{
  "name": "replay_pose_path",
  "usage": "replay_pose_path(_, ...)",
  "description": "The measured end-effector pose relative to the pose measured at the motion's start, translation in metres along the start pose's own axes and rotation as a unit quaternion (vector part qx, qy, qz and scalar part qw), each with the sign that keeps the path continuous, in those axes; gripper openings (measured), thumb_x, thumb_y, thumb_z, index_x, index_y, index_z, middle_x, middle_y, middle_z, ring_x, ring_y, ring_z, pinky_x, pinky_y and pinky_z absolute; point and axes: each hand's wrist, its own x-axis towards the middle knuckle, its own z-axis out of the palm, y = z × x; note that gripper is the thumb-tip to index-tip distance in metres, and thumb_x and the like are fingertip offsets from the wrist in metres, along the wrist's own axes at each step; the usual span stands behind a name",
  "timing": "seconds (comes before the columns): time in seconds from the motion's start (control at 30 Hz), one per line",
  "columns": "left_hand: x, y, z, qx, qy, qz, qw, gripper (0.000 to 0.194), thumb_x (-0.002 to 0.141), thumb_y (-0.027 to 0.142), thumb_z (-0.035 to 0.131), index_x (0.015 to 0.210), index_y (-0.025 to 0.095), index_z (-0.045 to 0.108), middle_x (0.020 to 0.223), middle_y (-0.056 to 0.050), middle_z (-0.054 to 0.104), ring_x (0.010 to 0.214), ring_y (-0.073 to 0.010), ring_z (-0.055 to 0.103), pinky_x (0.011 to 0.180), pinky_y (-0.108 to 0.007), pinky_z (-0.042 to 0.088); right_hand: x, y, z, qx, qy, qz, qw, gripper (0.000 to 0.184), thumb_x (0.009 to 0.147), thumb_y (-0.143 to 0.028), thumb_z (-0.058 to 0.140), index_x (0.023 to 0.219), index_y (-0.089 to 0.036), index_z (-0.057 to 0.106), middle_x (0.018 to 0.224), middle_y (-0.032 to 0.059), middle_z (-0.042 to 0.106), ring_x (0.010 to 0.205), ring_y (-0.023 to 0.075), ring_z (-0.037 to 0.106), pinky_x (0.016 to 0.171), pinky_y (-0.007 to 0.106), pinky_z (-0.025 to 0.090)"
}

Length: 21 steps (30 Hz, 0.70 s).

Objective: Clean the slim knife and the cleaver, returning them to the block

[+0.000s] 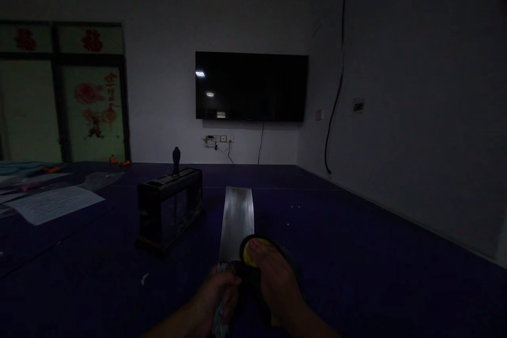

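A wide, flat metal blade, like a cleaver's (238, 219), points away from me over the dark blue surface. My left hand (222, 293) is closed around its handle, which looks wrapped in something pale. Just to the right, my right hand (273, 269) grips a black and yellow tool with a rounded head (250, 254), close against the blade's right edge near the handle. The dark hides most of that tool, and I cannot tell its kind. Left of the blade stands a black box-shaped stand (170, 206) with a dark upright handle (176, 160) rising from its top.
Papers (55, 203) and clear plastic (101, 180) lie at the left. Small orange items (113, 159) sit near the far edge. White scraps (144, 278) dot the blue surface (356, 264). A television (251, 87) hangs on the far wall, and a black cable (336, 100) runs down the right wall.
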Motion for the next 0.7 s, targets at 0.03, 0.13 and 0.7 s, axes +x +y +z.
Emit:
replay_pose_path(0.03,0.0,0.001,0.001,-0.005,0.002,0.001,1.0,0.026,0.054,0.031,0.059,0.045,0.02,0.037,0.029,0.009,0.03,0.02,-0.0051,0.024,0.023,-0.016,0.016,0.001,0.0,-0.001,0.01,0.008,-0.005,1.0,0.046,0.077,0.004,0.029,0.107,-0.012,0.06,0.1,0.0102,0.07,0.097,0.0167,0.065,0.081,0.033,0.056)
replay_pose_path(0.13,-0.002,0.002,0.001,-0.003,-0.006,-0.001,1.0,0.028,0.055,0.032,0.058,0.043,0.02,0.036,0.028,0.008,0.031,0.019,-0.0049,0.023,0.023,-0.016,0.015,0.004,-0.001,-0.006,0.042,0.047,-0.02,0.998,0.034,0.08,0.001,0.034,0.094,-0.014,0.062,0.084,0.0077,0.072,0.082,0.016,0.068,0.075,0.03,0.057)
replay_pose_path(0.7,-0.004,0.0,0.007,0.019,0.009,0.013,1.0,0.022,0.055,0.031,0.057,0.046,0.019,0.041,0.027,0.009,0.03,0.019,-0.0061,0.025,0.024,-0.016,0.017,-0.007,-0.007,0.009,-0.032,-0.092,0.014,0.995,0.055,0.078,0.001,0.029,0.128,-0.012,0.049,0.131,0.0113,0.053,0.127,0.0197,0.041,0.098,0.04,0.046)
